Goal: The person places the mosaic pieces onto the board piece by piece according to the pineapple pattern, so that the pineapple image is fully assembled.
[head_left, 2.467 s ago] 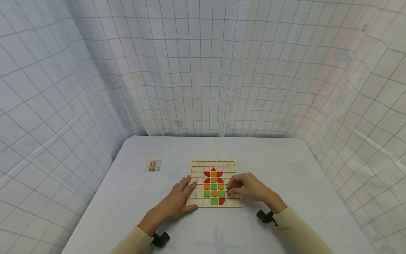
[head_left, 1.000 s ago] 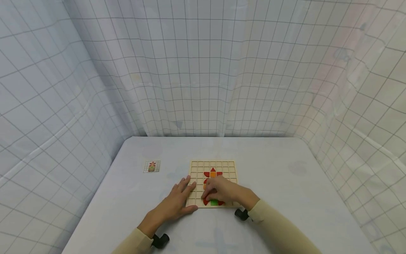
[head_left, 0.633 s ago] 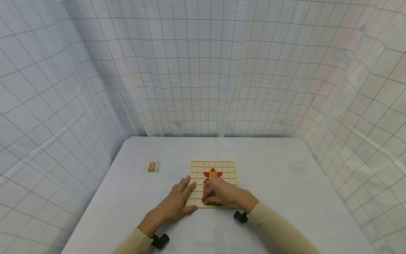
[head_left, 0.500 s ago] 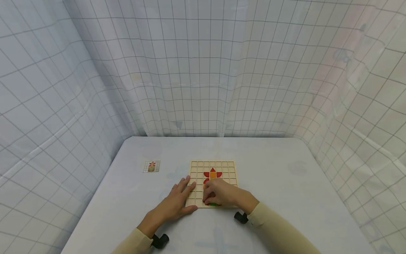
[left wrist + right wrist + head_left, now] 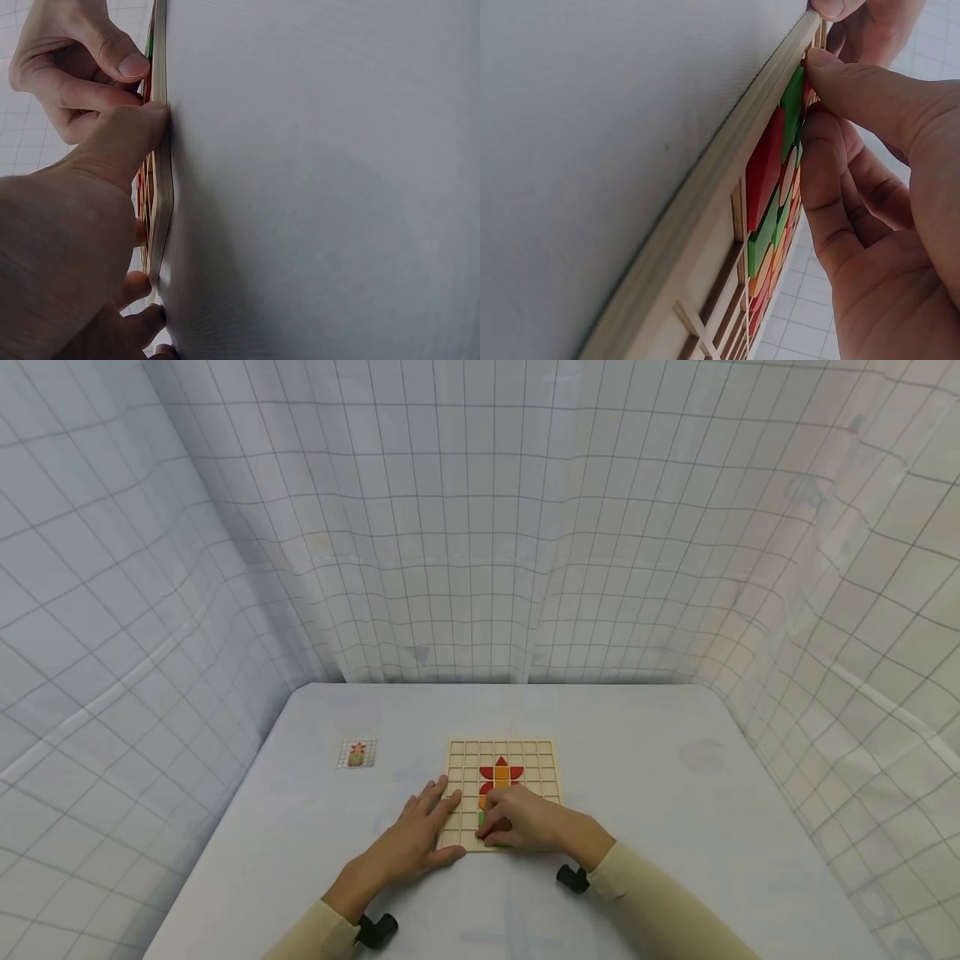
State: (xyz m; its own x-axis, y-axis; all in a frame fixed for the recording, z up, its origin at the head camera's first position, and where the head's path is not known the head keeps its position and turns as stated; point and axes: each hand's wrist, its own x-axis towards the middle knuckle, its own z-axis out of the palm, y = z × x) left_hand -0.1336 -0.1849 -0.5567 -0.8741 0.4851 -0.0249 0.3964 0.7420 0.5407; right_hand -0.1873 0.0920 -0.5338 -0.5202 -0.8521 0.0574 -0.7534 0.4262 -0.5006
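A wooden grid board (image 5: 540, 752) lies on the table, bearing a pattern of red, orange and green tiles. My left hand (image 5: 412, 839) rests with spread fingers along the board's left edge, its thumb at the near corner. Over the lower part of the pattern, my right hand (image 5: 528, 818) pinches a red tile (image 5: 808, 84) between thumb and fingers, low against the board and left of a green tile (image 5: 791, 105). Another red tile (image 5: 763, 169) sits on that green tile's other side. In the head view my right hand hides much of the pattern's lower half.
A small card (image 5: 356, 753) printed with a grid and a similar coloured figure lies to the left of the board. White gridded curtains (image 5: 450, 568) enclose the table (image 5: 637, 760) at the back and both sides.
My right hand has moved from the board's right side to the pattern's lower left with the red tile. Over the last second it has barely shifted. My left hand has stayed put.
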